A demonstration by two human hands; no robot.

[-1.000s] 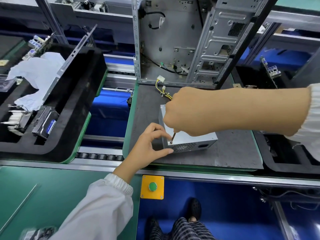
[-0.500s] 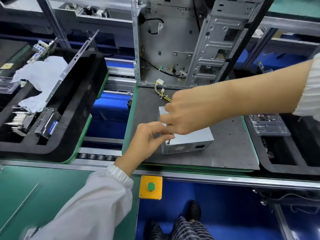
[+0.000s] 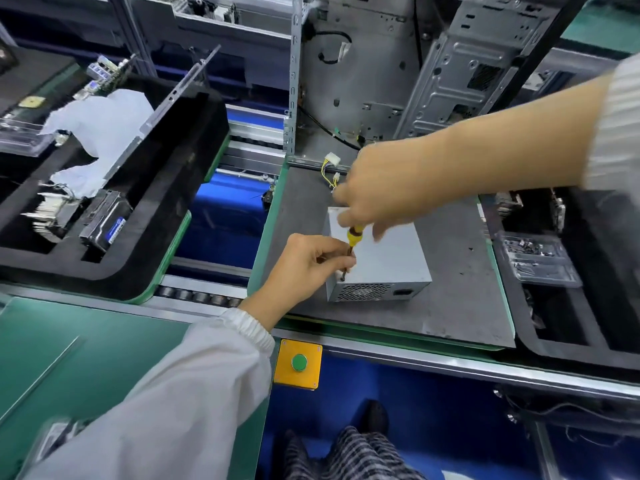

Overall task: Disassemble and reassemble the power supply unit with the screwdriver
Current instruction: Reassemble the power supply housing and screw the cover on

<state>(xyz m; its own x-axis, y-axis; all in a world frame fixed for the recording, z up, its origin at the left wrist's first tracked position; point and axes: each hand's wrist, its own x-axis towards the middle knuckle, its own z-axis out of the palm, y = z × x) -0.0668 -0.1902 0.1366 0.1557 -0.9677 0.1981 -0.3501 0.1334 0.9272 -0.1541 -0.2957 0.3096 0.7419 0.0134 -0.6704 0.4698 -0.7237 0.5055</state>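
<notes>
Head view, looking down at a workstation. Near the middle of the frame a power supply unit (image 3: 381, 258) lies on a dark grey mat (image 3: 450, 306) edged in green. It is a plain silver-grey metal box with a flat, unmarked top. Its near face has a perforated vent grille on the left and a dark rectangular socket on the right. Yellow wires with white plugs (image 3: 330, 168) trail from behind it toward the upper middle of the frame.

A screwdriver (image 3: 351, 249) with a yellow-and-brown handle stands nearly upright over the box's near left corner, its thin shaft pointing down to the top edge. The right hand (image 3: 377, 199) reaches in from the upper right and its grip is closed around the top of the handle. The left hand (image 3: 308, 268), coming from the lower left in a white sleeve, pinches the shaft between thumb and fingertips just above the tip.

Behind the mat, an open metal computer case (image 3: 398, 81) stands upright. At left, a black foam tray (image 3: 145, 237) holds a heatsink, a hard drive and a white cloth. At right, a clear plastic tray (image 3: 533, 258) holds small parts. A yellow box with a green button (image 3: 298, 362) sits on the desk's front edge, below centre.
</notes>
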